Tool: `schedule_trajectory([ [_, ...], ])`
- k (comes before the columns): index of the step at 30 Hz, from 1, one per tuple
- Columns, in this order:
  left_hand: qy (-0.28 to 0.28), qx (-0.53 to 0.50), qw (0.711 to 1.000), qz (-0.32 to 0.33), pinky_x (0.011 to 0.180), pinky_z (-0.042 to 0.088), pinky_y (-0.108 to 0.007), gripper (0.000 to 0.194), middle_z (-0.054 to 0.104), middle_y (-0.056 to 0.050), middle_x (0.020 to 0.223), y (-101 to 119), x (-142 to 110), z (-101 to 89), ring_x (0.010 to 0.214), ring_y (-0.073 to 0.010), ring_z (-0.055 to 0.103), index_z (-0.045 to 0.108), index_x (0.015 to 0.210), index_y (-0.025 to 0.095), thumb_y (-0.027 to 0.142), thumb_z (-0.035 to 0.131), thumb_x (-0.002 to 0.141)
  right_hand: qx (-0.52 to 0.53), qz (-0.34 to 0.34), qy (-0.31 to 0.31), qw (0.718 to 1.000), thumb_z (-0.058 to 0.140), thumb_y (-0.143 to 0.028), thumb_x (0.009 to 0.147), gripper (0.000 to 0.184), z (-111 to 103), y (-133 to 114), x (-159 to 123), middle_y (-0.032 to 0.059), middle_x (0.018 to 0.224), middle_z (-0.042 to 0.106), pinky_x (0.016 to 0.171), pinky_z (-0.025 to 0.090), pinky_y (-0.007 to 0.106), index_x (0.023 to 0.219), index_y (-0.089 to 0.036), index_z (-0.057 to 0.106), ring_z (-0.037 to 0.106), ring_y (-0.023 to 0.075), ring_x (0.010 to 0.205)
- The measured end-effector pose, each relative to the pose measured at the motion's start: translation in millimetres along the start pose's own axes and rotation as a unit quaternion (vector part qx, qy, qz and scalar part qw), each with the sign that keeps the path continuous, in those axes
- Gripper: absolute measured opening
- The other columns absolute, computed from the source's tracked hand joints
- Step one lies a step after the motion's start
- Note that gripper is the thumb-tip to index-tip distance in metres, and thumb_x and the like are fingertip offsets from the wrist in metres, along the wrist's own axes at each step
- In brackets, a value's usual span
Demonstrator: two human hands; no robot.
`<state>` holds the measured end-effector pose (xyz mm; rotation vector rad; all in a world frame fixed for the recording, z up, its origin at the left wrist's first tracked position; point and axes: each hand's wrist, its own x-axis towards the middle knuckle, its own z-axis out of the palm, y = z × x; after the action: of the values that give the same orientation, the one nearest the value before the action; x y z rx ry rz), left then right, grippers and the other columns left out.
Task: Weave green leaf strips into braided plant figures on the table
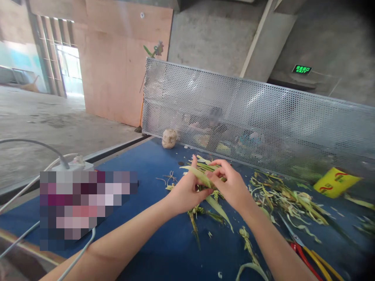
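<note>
My left hand (pixel 187 193) is closed on a pale green leaf strip (pixel 219 209), whose pointed end hangs down over the table. My right hand (pixel 231 187) meets it from the other side, thumb and fingertips bent in and pressed to the same leaf strip. Part of the leaf is hidden by the fingers. Just below both hands, a green knotted or braided leaf piece (pixel 197 210) lies on the blue table (pixel 152 242). Another twisted leaf piece (pixel 246 240) is nearer to me, beside my right forearm.
To the right lie a pile of leaf scraps (pixel 290 199), scissors (pixel 296 237) partly behind my forearm, and a yellow cylinder (pixel 336 182). A perforated metal panel (pixel 249 113) borders the far edge, near a pale lump (pixel 169 139). Cables and a white power strip (pixel 84 167) are left.
</note>
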<state>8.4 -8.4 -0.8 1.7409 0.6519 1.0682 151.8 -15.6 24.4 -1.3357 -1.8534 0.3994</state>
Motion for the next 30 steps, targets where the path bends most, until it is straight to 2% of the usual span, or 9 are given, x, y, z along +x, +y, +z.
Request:
schedule_trajectory([
  [2,-0.004,0.090,0.996,-0.004,0.065,0.044,-0.029,0.066,0.061,0.001,0.068,1,-1,0.3,0.063,-0.0143,0.056,0.029,0.132,0.014,0.016,0.055,0.071,-0.023,0.031,-0.025,0.999,0.044,-0.043,0.080,0.027,0,2,1,0.0002,0.062,0.063,0.056,0.039,0.028,0.089,-0.021,0.056,0.057,0.0167,0.058],
  [6,0.005,0.197,0.980,0.005,0.063,0.044,-0.029,0.040,0.064,-0.004,0.071,2,-3,2.1,0.066,-0.0176,0.059,0.053,0.111,0.015,0.014,0.052,0.071,-0.066,0.063,0.001,0.996,0.056,-0.033,0.072,0.018,0,4,3,0.0003,0.072,0.068,0.067,0.039,0.033,0.086,-0.023,0.060,0.061,0.0207,0.070],
  [9,0.006,0.207,0.978,-0.030,0.066,0.045,-0.029,0.020,0.063,-0.002,0.067,2,-2,3.1,0.066,-0.0172,0.059,0.063,0.087,0.015,0.016,0.052,0.071,-0.068,0.038,0.063,0.995,0.058,-0.027,0.070,0.022,-2,3,2,0.0023,0.074,0.068,0.070,0.041,0.035,0.091,-0.022,0.061,0.061,0.0220,0.076],
  [13,0.053,0.161,0.982,-0.082,0.075,0.045,-0.031,0.016,0.058,0.004,0.057,-4,1,1.6,0.064,-0.0143,0.057,0.061,0.085,0.015,0.019,0.054,0.070,-0.071,-0.022,0.118,0.990,0.051,-0.024,0.076,0.022,-6,0,2,0.0042,0.079,0.068,0.081,0.040,0.039,0.096,-0.023,0.061,0.058,0.0233,0.089],
  [16,0.082,0.109,0.985,-0.109,0.077,0.044,-0.031,0.015,0.058,0.004,0.058,-6,3,1.2,0.063,-0.0129,0.056,0.061,0.082,0.015,0.022,0.057,0.070,0.002,-0.097,0.086,0.992,0.042,-0.024,0.083,0.024,-8,-1,3,0.0050,0.097,0.064,0.086,0.040,0.038,0.099,-0.023,0.060,0.056,0.0209,0.097],
  [19,0.087,0.012,0.988,-0.125,0.068,0.044,-0.026,0.017,0.059,0.003,0.065,-3,2,2.3,0.065,-0.0116,0.054,0.060,0.086,0.016,0.021,0.057,0.070,0.063,-0.160,0.023,0.985,0.033,-0.020,0.088,0.030,-11,-3,1,0.0045,0.099,0.061,0.082,0.043,0.034,0.105,-0.024,0.057,0.056,0.0168,0.090],
  [24,0.068,-0.078,0.983,-0.155,0.050,0.034,-0.020,0.016,0.045,0.007,0.049,-1,2,0.6,0.048,-0.0063,0.040,0.061,0.076,0.013,0.025,0.064,0.067,-0.036,-0.187,-0.094,0.977,0.036,-0.017,0.087,0.033,-20,-6,-6,0.0039,0.093,0.055,0.080,0.044,0.033,0.106,-0.030,0.059,0.053,0.0171,0.089],
  [27,0.067,-0.120,0.975,-0.174,0.050,0.034,-0.019,0.013,0.047,0.006,0.050,-1,3,-1.3,0.048,-0.0056,0.041,0.061,0.073,0.012,0.021,0.066,0.065,-0.073,-0.186,-0.123,0.972,0.044,-0.025,0.086,0.026,-23,-5,-8,0.0043,0.093,0.053,0.083,0.042,0.035,0.108,-0.030,0.057,0.050,0.0193,0.094],
  [30,0.058,-0.160,0.969,-0.178,0.055,0.038,-0.020,0.017,0.053,0.004,0.054,0,3,-1.5,0.053,-0.0070,0.046,0.063,0.081,0.013,0.014,0.066,0.064,-0.084,-0.198,-0.132,0.968,0.046,-0.030,0.085,0.019,-26,-3,-5,0.0029,0.088,0.053,0.081,0.041,0.034,0.098,-0.028,0.060,0.051,0.0174,0.088],
])
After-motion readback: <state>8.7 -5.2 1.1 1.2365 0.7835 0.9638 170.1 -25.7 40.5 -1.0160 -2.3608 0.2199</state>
